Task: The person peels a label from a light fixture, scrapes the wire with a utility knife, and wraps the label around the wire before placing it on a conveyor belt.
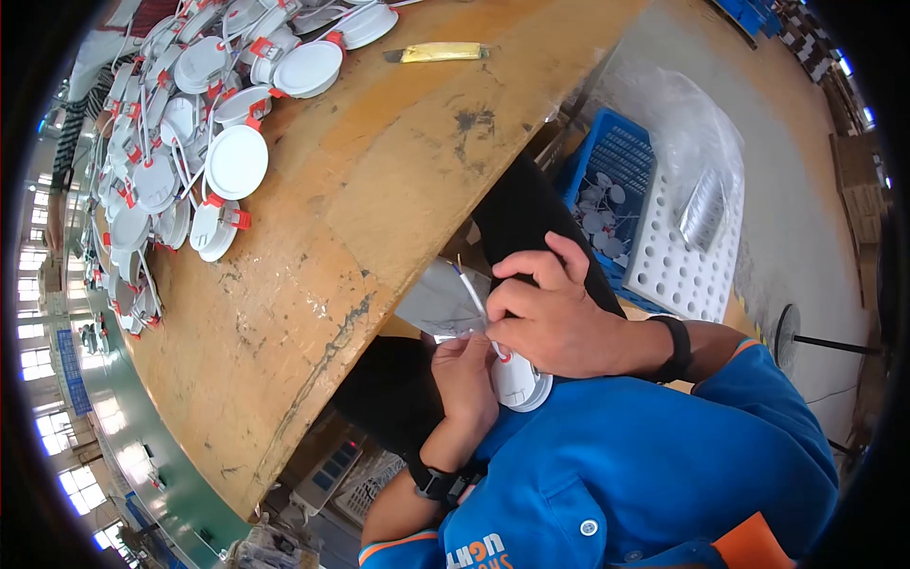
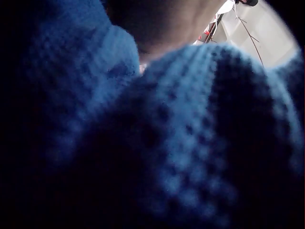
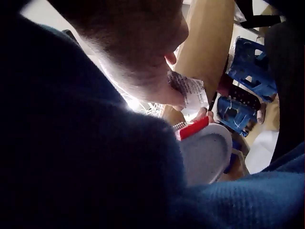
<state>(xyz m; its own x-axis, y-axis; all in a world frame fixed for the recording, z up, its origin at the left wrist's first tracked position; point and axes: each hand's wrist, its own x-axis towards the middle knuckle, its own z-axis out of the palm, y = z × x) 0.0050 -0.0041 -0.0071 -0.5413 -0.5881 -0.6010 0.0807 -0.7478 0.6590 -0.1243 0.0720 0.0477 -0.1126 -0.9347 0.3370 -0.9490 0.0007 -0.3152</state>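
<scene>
In the head view a round white lamp [image 1: 521, 387] lies against the blue shirt, below both hands. Its white cable [image 1: 471, 292] rises between the fingers. My right hand [image 1: 561, 321] pinches the cable with thumb and forefinger, other fingers bent. At the lower edge of a grey printed sheet [image 1: 438, 296], my left hand [image 1: 465, 381] grips with thumb and fingertips, close to the cable. The right wrist view has my right hand [image 3: 143, 57] over the sheet [image 3: 194, 94], beside the lamp [image 3: 207, 152] and its red clip [image 3: 194, 128]. Blue fabric mostly fills the left wrist view.
Many white lamps with red clips [image 1: 237, 163] are piled on the wooden table [image 1: 322, 218], upper left. A yellow cutter [image 1: 441, 52] lies near its far edge. Right of the table stand a blue crate [image 1: 616, 142] with small discs, a perforated white board [image 1: 678, 256] and clear plastic [image 1: 678, 123].
</scene>
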